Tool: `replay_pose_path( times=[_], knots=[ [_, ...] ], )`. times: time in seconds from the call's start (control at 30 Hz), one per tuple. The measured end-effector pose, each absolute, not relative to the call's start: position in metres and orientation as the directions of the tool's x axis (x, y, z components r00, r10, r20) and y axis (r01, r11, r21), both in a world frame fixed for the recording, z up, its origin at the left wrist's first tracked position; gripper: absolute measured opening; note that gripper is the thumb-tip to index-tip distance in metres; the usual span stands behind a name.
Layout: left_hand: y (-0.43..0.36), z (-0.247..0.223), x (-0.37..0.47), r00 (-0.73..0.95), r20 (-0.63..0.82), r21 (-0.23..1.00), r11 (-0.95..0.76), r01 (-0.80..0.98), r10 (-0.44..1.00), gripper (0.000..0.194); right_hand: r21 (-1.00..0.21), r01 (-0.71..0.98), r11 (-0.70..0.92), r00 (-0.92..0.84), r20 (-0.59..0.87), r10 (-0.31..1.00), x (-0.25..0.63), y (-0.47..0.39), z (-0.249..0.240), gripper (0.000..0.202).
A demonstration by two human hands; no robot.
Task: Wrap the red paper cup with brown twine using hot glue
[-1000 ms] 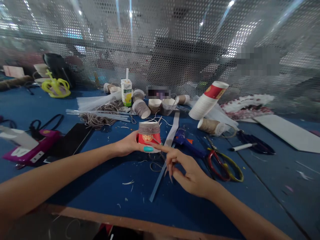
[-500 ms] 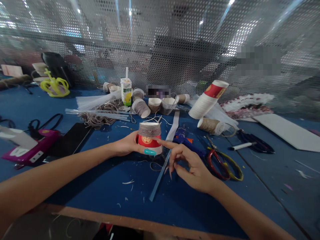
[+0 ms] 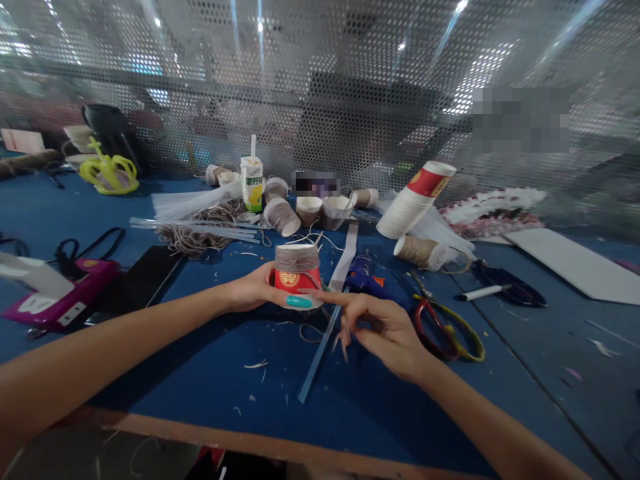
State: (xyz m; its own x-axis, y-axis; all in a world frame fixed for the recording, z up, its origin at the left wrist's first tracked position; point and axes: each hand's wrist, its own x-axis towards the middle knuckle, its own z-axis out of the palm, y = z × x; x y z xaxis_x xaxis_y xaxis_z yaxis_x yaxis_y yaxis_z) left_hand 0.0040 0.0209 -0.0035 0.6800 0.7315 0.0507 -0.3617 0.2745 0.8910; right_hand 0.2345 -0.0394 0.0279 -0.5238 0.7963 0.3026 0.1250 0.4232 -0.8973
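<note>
Between the two hands, near the middle of the blue tabletop (image 3: 195, 380), sits the paper cup (image 3: 295, 279), red around its middle, with cord wound in a band around its upper part. Its long axis runs close to upright, across the line of both hands rather than along it; whether its lower end touches the surface, I can't make out from this. Nearer of the two is the left hand (image 3: 255, 288), closed right on the cup from its left side, thumb laid across the lower front with the turquoise nail showing, the other fingers mostly hidden behind. That forearm comes in low from the left, nearly straight. Over on the other side, the right hand (image 3: 383, 330) lies to the right of the cup and a bit closer to the person, its index finger stretched leftward so the tip meets the lower wall, just beside the left thumb. Its remaining fingers curl loosely beneath, and I can't tell whether they pinch a strand. The right forearm slants up from the lower right corner. Below the right hand's reach lies a clear strip (image 3: 316, 367), with the blue glue gun (image 3: 367, 275) and scissors (image 3: 463, 337) farther right.
</note>
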Motion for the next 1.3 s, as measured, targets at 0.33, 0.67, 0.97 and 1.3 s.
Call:
replay_pose_path(
  times=[0.33,0.67,0.97,1.3],
  knots=[
    [0.021,0.000,0.001,0.702,0.054,0.892,0.281,-0.353,0.711,0.059,-0.947,0.033,0.319,-0.482,0.265,0.835,0.231,-0.039,0.028,0.019],
    [0.022,-0.004,0.000,0.718,0.051,0.887,0.299,-0.352,0.694,0.063,-0.959,-0.004,0.283,-0.364,0.265,0.893,0.233,-0.031,0.027,0.017],
    [0.022,-0.002,-0.001,0.710,0.014,0.898,0.303,-0.318,0.704,0.063,-0.927,0.076,0.368,0.006,0.370,0.929,0.234,-0.024,0.027,0.013],
    [0.022,-0.004,0.001,0.702,-0.007,0.900,0.311,-0.306,0.712,0.060,-0.918,0.006,0.396,-0.136,0.392,0.910,0.233,-0.029,0.024,0.040]
  ],
)
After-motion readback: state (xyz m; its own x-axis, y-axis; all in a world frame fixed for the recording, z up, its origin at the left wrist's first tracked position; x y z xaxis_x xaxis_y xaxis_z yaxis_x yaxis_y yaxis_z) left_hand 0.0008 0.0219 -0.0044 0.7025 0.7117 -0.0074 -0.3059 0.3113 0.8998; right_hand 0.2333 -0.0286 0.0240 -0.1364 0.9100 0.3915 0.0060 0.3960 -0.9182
